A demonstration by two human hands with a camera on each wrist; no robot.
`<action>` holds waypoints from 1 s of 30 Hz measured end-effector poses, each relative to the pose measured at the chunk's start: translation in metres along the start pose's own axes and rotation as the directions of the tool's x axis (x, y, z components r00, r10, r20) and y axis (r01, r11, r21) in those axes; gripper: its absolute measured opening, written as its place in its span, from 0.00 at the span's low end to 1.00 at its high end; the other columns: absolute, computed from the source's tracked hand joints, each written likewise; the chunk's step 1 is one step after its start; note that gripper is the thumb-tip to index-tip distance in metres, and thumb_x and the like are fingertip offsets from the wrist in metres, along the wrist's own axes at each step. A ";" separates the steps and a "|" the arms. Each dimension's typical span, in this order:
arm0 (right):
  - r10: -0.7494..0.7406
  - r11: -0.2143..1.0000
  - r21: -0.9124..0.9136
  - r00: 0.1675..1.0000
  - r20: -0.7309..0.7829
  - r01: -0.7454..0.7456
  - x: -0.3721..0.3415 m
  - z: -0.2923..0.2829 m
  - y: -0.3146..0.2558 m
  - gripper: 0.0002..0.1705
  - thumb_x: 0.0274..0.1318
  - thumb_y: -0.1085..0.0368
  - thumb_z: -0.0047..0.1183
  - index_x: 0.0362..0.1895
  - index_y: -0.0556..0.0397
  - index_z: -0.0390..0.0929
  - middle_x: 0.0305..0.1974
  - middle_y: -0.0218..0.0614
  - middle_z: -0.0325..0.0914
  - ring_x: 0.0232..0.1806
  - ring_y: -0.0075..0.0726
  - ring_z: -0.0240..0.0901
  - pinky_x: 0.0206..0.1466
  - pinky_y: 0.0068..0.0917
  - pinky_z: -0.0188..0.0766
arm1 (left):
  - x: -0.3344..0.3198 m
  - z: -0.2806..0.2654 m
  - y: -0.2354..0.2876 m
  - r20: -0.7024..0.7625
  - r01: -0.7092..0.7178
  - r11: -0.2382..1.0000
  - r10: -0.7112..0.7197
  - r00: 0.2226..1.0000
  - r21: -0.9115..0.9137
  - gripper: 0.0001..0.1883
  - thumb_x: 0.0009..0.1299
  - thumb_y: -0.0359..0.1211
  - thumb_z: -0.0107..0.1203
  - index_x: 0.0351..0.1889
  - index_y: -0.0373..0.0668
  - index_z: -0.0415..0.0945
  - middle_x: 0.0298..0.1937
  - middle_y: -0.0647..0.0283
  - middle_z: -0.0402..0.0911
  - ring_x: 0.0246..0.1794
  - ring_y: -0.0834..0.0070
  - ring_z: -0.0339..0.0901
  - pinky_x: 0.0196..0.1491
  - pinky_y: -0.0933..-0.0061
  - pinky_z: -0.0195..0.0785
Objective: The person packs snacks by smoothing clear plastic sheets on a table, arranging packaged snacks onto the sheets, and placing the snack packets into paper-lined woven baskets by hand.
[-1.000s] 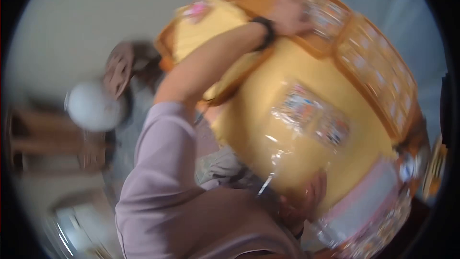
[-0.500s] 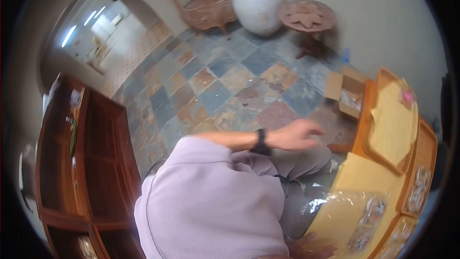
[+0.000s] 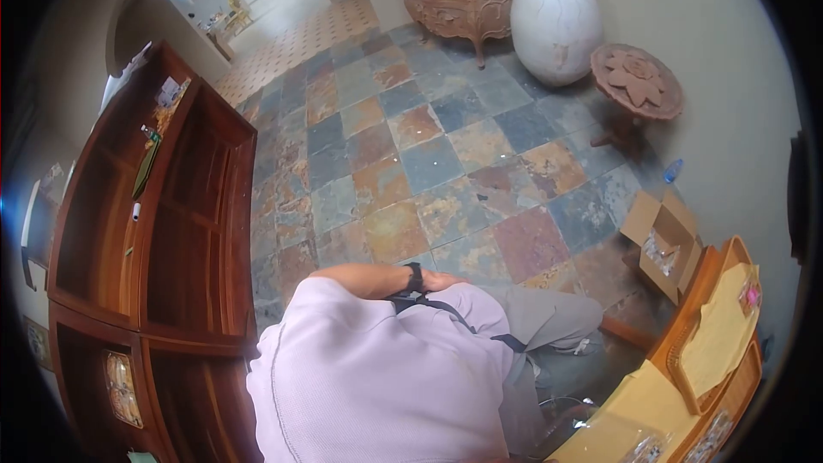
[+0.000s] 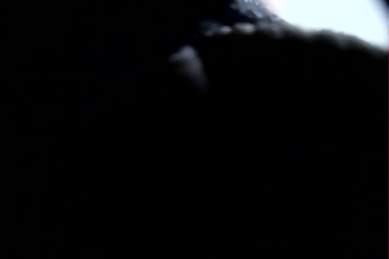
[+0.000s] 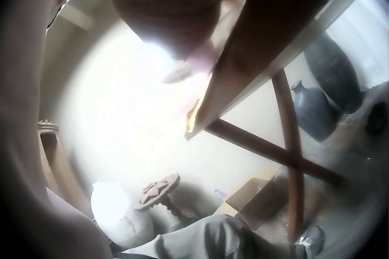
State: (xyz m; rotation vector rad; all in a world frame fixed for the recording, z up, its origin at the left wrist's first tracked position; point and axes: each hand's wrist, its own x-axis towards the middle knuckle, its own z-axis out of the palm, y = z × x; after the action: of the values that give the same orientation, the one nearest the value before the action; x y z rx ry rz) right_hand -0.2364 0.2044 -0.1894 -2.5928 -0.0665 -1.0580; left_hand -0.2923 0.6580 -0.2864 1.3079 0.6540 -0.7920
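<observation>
My left hand, below a black wristband, lies at my waist against the grey trousers. Its fingertips are hidden behind the cloth, and the left wrist view is almost all dark. In the right wrist view my right hand is a dark shape beside the table edge, with one blurred fingertip showing; I cannot tell what it holds. It is out of the head view. Clear plastic packets lie on the yellow table cover at the lower right.
Brown shelves stand on the left. An open cardboard box, a carved round stool and a white vase stand on the slate floor. A tray with yellow paper sits on the table. Crossed wooden legs support it.
The head view has swung left from the table to the floor and shelves. My left hand has left the packets on the table and come down to my waist.
</observation>
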 end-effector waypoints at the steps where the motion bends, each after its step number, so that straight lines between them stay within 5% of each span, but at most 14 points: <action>1: 0.007 1.000 -0.002 1.000 0.008 -0.007 0.001 0.000 -0.002 0.42 0.71 0.48 0.56 0.75 0.63 0.59 0.73 0.62 0.61 0.74 0.67 0.60 0.77 0.57 0.57 | 0.013 -0.009 -0.010 0.114 0.047 0.997 -0.039 0.993 -0.067 0.34 0.83 0.59 0.36 0.77 0.50 0.67 0.78 0.60 0.68 0.75 0.65 0.66 0.74 0.59 0.63; 5: 0.052 0.998 -0.026 0.998 0.039 -0.051 0.000 -0.005 -0.009 0.43 0.71 0.47 0.55 0.76 0.63 0.58 0.73 0.62 0.60 0.73 0.67 0.60 0.76 0.57 0.57 | -0.043 0.014 0.045 -0.086 0.201 0.978 -0.196 0.977 0.049 0.32 0.84 0.57 0.37 0.76 0.48 0.68 0.77 0.62 0.68 0.73 0.64 0.69 0.74 0.57 0.63; 8: 0.083 0.996 -0.045 0.995 0.063 -0.080 0.003 -0.007 -0.010 0.43 0.71 0.47 0.55 0.76 0.63 0.57 0.73 0.62 0.60 0.73 0.67 0.60 0.76 0.57 0.57 | -0.022 0.005 0.032 0.092 0.227 0.972 -0.221 0.971 -0.059 0.34 0.84 0.57 0.35 0.78 0.45 0.64 0.76 0.66 0.70 0.74 0.66 0.70 0.75 0.60 0.62; 18: 0.193 0.971 -0.166 0.975 0.108 -0.173 0.010 -0.037 -0.009 0.45 0.72 0.45 0.54 0.77 0.63 0.55 0.74 0.62 0.58 0.72 0.67 0.61 0.75 0.58 0.58 | 0.094 -0.035 -0.009 0.208 0.203 0.887 -0.309 0.928 0.415 0.20 0.75 0.37 0.55 0.60 0.38 0.83 0.55 0.58 0.87 0.48 0.67 0.83 0.54 0.58 0.74; 22: 0.251 0.944 -0.246 0.963 0.100 -0.220 0.008 -0.060 -0.003 0.45 0.72 0.44 0.53 0.78 0.63 0.54 0.75 0.62 0.57 0.72 0.67 0.61 0.75 0.58 0.59 | 0.110 -0.042 -0.018 0.369 0.142 0.911 -0.294 0.882 0.387 0.17 0.71 0.36 0.59 0.54 0.37 0.87 0.49 0.59 0.88 0.43 0.69 0.82 0.48 0.58 0.74; 26: 0.254 0.907 -0.359 0.966 0.053 -0.219 0.005 -0.100 0.007 0.44 0.70 0.46 0.56 0.77 0.63 0.56 0.72 0.62 0.60 0.72 0.68 0.61 0.75 0.57 0.59 | 0.105 -0.026 -0.012 0.092 0.095 0.739 -0.208 0.974 0.667 0.16 0.67 0.37 0.64 0.43 0.32 0.87 0.37 0.60 0.85 0.38 0.70 0.78 0.45 0.59 0.72; 28: 0.168 0.932 -0.330 0.986 0.021 -0.152 0.008 -0.097 0.010 0.42 0.68 0.50 0.61 0.74 0.62 0.62 0.68 0.62 0.68 0.71 0.69 0.62 0.76 0.55 0.58 | 0.162 -0.054 -0.069 0.122 -0.080 0.656 -0.018 0.992 0.751 0.17 0.62 0.39 0.63 0.37 0.31 0.87 0.32 0.55 0.87 0.34 0.67 0.79 0.41 0.57 0.72; 30: 0.223 0.903 -0.389 0.973 0.059 -0.183 0.013 -0.104 -0.006 0.43 0.67 0.50 0.63 0.75 0.62 0.61 0.67 0.62 0.67 0.71 0.69 0.62 0.76 0.56 0.58 | 0.161 -0.050 -0.077 -0.065 0.014 0.637 0.058 0.996 0.771 0.17 0.60 0.40 0.64 0.35 0.33 0.88 0.32 0.46 0.87 0.33 0.60 0.82 0.40 0.55 0.74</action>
State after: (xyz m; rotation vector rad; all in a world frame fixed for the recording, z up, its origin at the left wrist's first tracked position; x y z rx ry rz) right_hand -0.2979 0.1745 -0.1092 -2.9152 0.4198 -0.9366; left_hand -0.2605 0.6797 -0.4674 2.1479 0.3460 -1.0586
